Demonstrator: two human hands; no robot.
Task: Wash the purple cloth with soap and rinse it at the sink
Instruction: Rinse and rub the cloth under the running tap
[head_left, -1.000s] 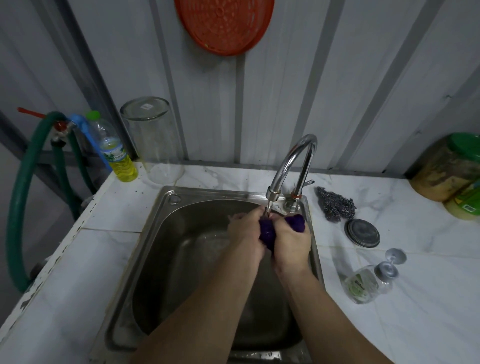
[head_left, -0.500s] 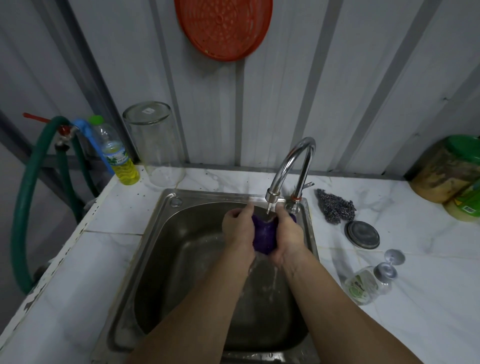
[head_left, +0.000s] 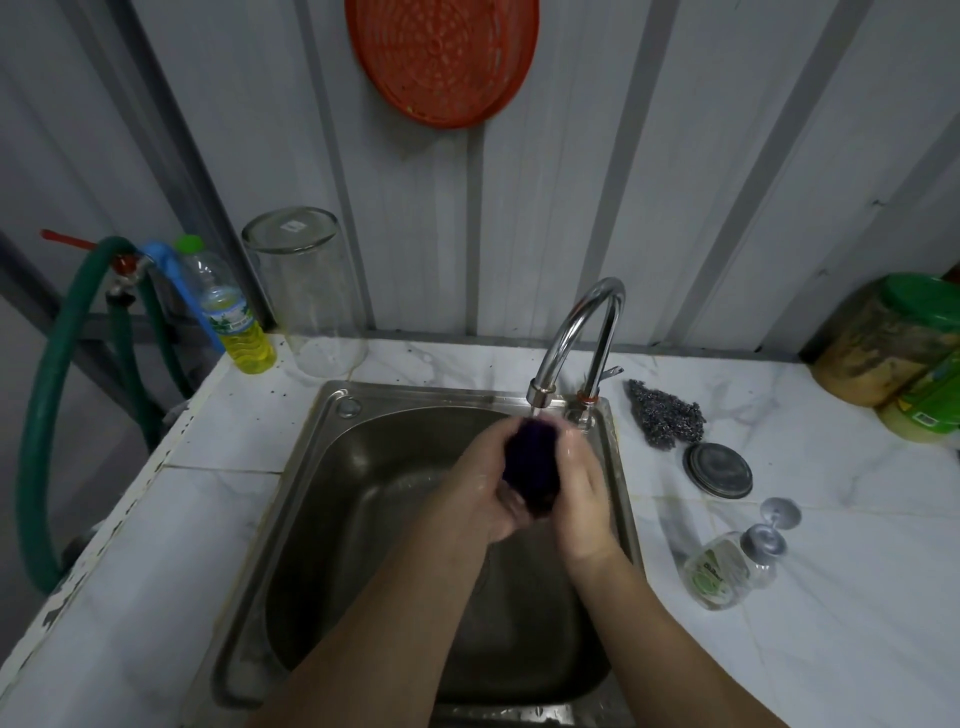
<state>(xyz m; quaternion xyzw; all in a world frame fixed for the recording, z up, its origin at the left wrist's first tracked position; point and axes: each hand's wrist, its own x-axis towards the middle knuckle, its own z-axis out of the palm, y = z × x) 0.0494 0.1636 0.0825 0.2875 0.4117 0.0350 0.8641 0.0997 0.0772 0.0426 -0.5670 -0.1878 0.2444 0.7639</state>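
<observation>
The purple cloth (head_left: 530, 467) is bunched at the centre of the frame, right under the spout of the tap (head_left: 571, 332), above the steel sink (head_left: 332, 467). The left hand (head_left: 480, 483) and right hand (head_left: 582, 499) both clutch it between them. To the right, a steel scourer (head_left: 665, 418) and a tipped soap bottle (head_left: 722, 569) lie on the marble counter (head_left: 831, 571).

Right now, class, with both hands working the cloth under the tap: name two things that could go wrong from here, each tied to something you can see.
1. The purple cloth, bunched between the left hand and right hand near the spout of the faucet, may rinse only on its outside.
2. The soap dispenser lies on its side on the counter right of the sink; it might leak or roll.
</observation>
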